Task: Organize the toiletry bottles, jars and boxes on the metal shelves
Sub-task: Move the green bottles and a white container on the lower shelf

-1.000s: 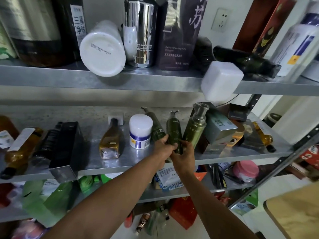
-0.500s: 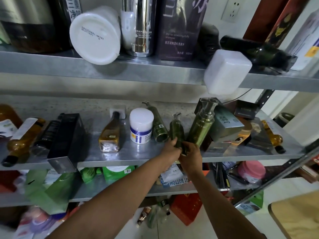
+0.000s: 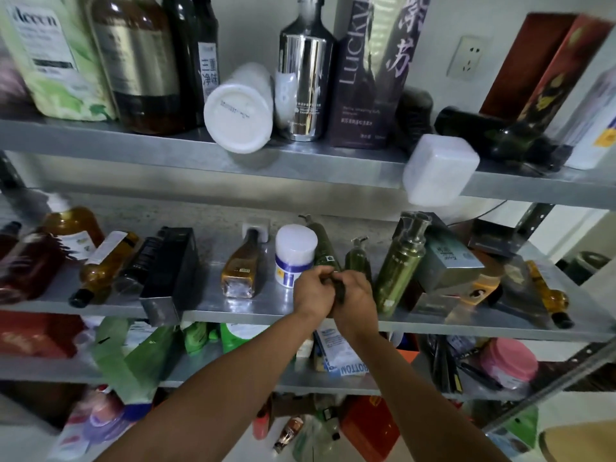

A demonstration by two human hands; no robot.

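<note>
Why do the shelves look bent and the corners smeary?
Head view: the wide lens bows the grey metal shelves; its corners blur, while the left hand and right hand, gripping the dark green bottle, look sharp; glare streaks the chrome bottle.

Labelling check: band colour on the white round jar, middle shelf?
Blue band on the white round jar, clearest in the head view.

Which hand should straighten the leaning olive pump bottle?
Right, probably: the right hand is beside the olive pump bottle; the left hand, also gripping the small green bottle, is farther.
</note>
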